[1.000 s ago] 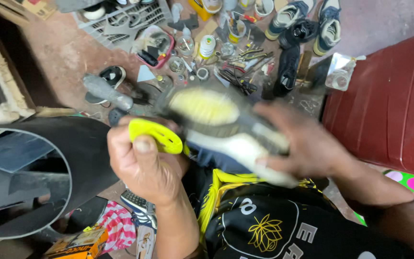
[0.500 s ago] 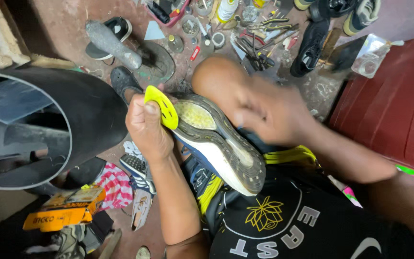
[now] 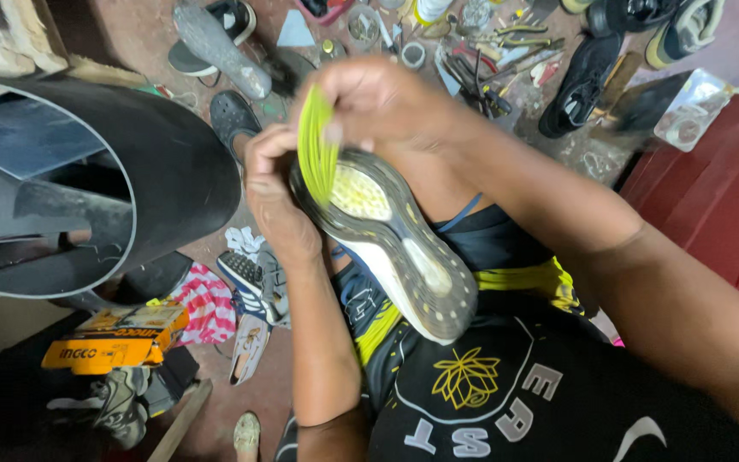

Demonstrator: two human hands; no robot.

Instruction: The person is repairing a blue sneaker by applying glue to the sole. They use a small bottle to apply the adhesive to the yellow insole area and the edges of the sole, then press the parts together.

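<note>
A running shoe lies sole-up on my lap, its white and grey outsole facing the camera. A yellow-green sole piece stands peeled up from the toe end. My right hand pinches that yellow piece from above and pulls it away from the shoe. My left hand grips the toe end of the shoe from the left side and steadies it. The shoe's upper is hidden beneath the sole.
A big black curved rubber sheet fills the left. Hand tools, small tins and loose shoes litter the floor ahead. A metal shoe last stands at top left. An orange box and a striped cloth lie lower left. A red bench is at right.
The view has tilted down and closer. My right hand moved from the shoe's side to the toe and now pulls the yellow piece upright, further off the sole.
</note>
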